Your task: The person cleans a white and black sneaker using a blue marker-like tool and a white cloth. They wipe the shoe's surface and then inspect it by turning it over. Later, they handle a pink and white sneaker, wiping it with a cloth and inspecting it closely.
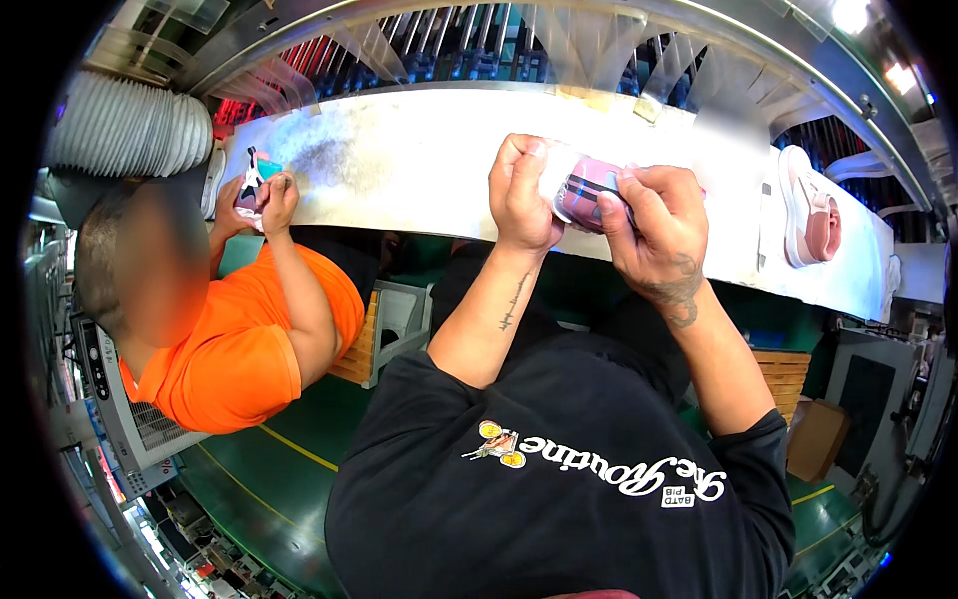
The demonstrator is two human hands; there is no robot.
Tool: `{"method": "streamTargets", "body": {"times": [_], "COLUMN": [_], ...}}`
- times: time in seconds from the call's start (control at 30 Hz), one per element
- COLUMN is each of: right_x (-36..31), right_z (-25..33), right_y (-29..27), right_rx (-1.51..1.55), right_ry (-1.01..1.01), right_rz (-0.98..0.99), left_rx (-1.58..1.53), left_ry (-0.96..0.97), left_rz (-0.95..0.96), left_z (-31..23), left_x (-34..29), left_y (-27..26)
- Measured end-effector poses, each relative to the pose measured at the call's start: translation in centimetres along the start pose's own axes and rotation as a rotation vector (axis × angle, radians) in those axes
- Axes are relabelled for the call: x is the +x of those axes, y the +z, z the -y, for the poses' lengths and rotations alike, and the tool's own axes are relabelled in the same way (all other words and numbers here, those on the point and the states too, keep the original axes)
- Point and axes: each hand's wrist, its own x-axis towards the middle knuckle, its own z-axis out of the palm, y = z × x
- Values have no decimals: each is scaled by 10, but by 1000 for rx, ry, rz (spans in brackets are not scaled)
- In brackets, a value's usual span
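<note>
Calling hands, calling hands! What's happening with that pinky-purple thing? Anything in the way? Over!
Right hand gripping pink-purple item. Left hand curled at item's left edge. Pink-and-white shoe off right on bench, apart from both hands.

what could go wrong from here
The pink, black-striped item, gripped by the right hand beside the left hand, might fall if it slips near the table's front edge. The pink-and-white shoe, lying near that edge on the right, might be knocked off by a stray arm.
</note>
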Motion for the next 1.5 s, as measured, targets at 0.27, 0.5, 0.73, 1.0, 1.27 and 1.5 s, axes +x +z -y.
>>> {"method": "streamTargets", "body": {"times": [0.27,0.5,0.73,1.0,1.27,1.5], "right_x": [-5,-7,-10,-10,-11,-14], "right_z": [7,6,1,-4,-9,-3], "right_y": [6,6,4,-2,1,3], "right_rx": [-26,-23,-11,0,9,-1], "right_ry": [-18,-7,-3,12,33,44], "right_rz": [12,12,-9,-22,-40,-41], "left_rx": [36,188,497,623,842,814], "left_ry": [35,139,287,387,434,88], "left_rz": [56,128,217,281,430,434], "left_z": [-2,6,2,2,-14,-34], "left_x": [-7,-8,-10,-10,2,6], "left_y": [-7,-13,-10,-4,-3,0]}}
